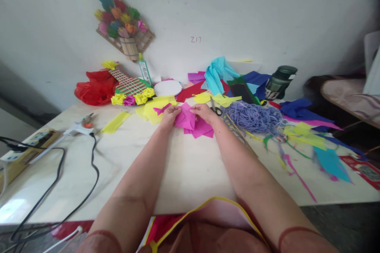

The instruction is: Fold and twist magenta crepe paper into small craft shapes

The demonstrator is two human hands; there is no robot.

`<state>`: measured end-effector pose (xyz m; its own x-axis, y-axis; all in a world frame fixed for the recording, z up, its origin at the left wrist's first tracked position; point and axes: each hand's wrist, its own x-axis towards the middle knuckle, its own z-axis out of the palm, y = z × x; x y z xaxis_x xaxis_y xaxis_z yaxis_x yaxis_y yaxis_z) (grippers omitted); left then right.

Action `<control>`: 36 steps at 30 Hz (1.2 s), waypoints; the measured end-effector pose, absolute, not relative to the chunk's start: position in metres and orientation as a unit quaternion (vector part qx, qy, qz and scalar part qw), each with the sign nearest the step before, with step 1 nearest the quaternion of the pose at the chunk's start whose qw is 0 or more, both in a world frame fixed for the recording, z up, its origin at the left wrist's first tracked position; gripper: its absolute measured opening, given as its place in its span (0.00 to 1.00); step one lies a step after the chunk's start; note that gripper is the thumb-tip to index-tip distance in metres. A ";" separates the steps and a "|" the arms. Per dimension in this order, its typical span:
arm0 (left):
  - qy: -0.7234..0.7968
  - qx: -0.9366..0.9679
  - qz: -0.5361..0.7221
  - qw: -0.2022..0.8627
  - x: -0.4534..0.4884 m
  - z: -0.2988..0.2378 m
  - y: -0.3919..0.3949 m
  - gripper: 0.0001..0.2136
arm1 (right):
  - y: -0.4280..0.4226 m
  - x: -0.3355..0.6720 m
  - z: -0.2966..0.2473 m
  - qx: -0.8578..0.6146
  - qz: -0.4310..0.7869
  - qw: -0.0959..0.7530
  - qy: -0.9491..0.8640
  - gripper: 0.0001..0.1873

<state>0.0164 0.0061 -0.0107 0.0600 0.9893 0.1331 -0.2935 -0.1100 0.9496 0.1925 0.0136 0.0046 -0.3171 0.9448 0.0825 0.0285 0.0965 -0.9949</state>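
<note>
Between my two hands is a square of pink crepe paper [186, 116], held up a little over the white table. My left hand [170, 116] pinches its left side, and my right hand [203, 112] pinches its right edge. More pink paper pieces [202, 128] lie just beneath and to the right of it. Beside my left fingers is a twisted pink scrap [162, 108], resting on yellow paper sheets [154, 110]. A pair of scissors [216, 108] with black handles lies right beyond my right hand.
A tangle of purple string [255, 116] and coloured paper scraps cover the right side. A glue gun [81, 126], its black cable [96, 166] and a power strip [28, 146] are on the left. Along the wall stand a dark bottle [280, 82] and a flower-trimmed stick craft [130, 85].
</note>
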 end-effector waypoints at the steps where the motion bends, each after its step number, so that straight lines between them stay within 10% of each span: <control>1: 0.364 0.472 0.581 0.554 0.016 -0.012 0.007 0.12 | 0.014 0.193 0.004 -0.398 0.540 0.428 -0.606 0.08; 36: 0.381 0.455 0.580 0.558 0.016 -0.009 0.008 0.08 | 0.017 0.193 0.003 -0.391 0.508 0.480 -0.598 0.10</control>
<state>0.0161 0.0079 -0.0094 0.0367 0.9941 0.1021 -0.3005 -0.0864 0.9499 0.1932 0.0166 0.0028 -0.2321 0.9564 0.1772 -0.0200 0.1775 -0.9839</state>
